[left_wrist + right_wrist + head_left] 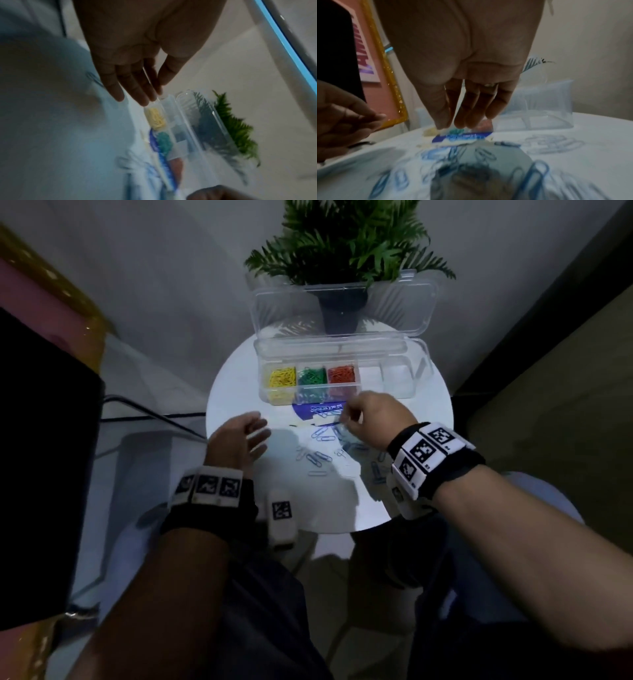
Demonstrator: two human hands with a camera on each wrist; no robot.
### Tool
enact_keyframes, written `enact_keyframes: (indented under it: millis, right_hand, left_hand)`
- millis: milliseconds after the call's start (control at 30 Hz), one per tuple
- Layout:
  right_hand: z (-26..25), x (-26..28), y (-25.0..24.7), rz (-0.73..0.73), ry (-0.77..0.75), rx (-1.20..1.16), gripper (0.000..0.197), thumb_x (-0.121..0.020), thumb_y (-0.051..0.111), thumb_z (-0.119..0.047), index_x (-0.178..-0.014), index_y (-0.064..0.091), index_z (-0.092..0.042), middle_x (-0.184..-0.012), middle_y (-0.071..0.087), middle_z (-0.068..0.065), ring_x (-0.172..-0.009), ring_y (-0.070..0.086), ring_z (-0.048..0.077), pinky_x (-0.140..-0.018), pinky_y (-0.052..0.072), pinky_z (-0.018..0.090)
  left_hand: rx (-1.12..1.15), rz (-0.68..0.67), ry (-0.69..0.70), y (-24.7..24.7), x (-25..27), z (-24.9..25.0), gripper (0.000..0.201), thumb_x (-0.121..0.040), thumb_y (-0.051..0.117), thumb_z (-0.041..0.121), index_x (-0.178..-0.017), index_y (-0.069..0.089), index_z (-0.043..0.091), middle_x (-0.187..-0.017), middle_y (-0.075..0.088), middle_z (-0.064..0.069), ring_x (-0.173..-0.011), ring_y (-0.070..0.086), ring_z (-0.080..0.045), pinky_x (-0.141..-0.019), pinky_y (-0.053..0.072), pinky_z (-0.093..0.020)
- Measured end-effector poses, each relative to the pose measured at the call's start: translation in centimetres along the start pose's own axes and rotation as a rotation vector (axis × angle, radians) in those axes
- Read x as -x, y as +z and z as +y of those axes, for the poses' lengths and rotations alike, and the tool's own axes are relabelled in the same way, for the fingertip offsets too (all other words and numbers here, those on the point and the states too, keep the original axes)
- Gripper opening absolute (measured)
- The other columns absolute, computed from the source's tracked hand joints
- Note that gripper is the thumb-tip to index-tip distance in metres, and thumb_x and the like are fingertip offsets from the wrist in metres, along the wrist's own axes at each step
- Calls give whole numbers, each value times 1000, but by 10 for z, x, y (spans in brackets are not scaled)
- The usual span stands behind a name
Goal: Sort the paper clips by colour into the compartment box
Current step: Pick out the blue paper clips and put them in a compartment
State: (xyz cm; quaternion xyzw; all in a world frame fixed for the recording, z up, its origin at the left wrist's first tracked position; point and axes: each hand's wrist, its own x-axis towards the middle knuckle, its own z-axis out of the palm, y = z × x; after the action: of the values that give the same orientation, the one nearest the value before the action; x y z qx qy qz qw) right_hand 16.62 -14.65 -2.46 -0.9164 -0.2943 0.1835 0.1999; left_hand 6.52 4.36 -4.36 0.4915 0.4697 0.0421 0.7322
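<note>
On the white table [404, 501], compartment box [394, 392] lengthwise left-right; left fingers [133, 86] straight, right fingers' [471, 108] grip unclear.

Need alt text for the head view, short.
Right hand pinches at loose blue paper clips on a round white table; left hand hovers open beside them. Behind, a clear plastic compartment box holds yellow, green and red clips.

Dim room; bright glare on the white table [239, 392], both wrist views motion-blurred, head view corners bend.
</note>
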Motion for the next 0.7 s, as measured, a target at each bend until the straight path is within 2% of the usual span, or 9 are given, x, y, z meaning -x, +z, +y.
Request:
enact_keyframes:
  millis: [100,167,200,267,333,433,533,600,700]
  right_hand:
    - [-6,6,18,-151,67,40,15,-84,55,-21,-88,68,-16,-96,68,7,-92,62,27,-81,51,34]
    - [-12,7,29,-173,96,27,9,-80,60,-26,-81,67,-21,-90,65,0,-90,61,23,-80,52,32]
    - [-16,6,34,-176,108,30,9,-79,63,-30,-80,66,-21,-89,62,-2,-88,61,21,-78,51,30]
    - [-21,3,43,-187,113,61,18,-76,68,-36,-83,66,-19,-92,57,-3,-87,58,19,-77,50,30]
    - [-23,-2,49,-204,90,106,22,-76,71,-35,-87,65,-17,-98,55,0,-89,57,20,-78,49,30]
    - [-22,-9,50,-216,97,109,13,-77,70,-25,-86,66,-16,-99,61,5,-93,60,24,-78,49,31]
    - [-17,-11,46,-213,106,102,10,-78,68,-19,-86,67,-13,-94,64,7,-94,61,24,-79,48,30]
    - [-13,-10,43,-214,112,62,10,-79,68,-18,-86,66,-10,-87,60,6,-92,59,23,-74,43,26]
    - [-8,-5,42,-194,104,12,9,-81,62,-16,-86,65,-8,-92,64,9,-92,59,23,-73,41,25]
  left_hand:
    - [-425,55,109,-12,-7,-17,12,-90,53,17,-86,64,14,-77,62,-1,-70,59,-18,-55,43,-20]
    - [-703,63,196,-17,-6,-27,17,-89,55,17,-96,69,11,-90,68,-11,-88,61,-26,-74,48,-25]
    - [-802,53,215,-18,-4,-30,21,-89,55,16,-102,69,9,-99,68,-12,-97,61,-26,-82,45,-25]
    - [-862,13,233,-15,-2,-33,23,-88,55,12,-107,68,6,-110,67,-12,-105,59,-25,-86,40,-21]
    - [-887,-18,258,-9,0,-32,22,-87,55,8,-105,68,5,-110,67,-13,-106,59,-26,-86,39,-20]
    - [-1055,-130,343,5,4,-36,22,-82,54,7,-96,69,15,-102,66,-11,-98,61,-26,-87,43,-25]
    - [-1257,-227,433,18,7,-45,20,-83,56,14,-98,68,22,-108,56,-10,-100,58,-26,-94,44,-30]
    - [-1325,-216,478,23,6,-49,16,-85,59,21,-99,65,25,-109,54,-8,-103,55,-26,-94,45,-35]
    - [-1354,-178,590,30,5,-51,16,-84,61,26,-100,62,25,-107,54,-4,-102,54,-25,-88,47,-37]
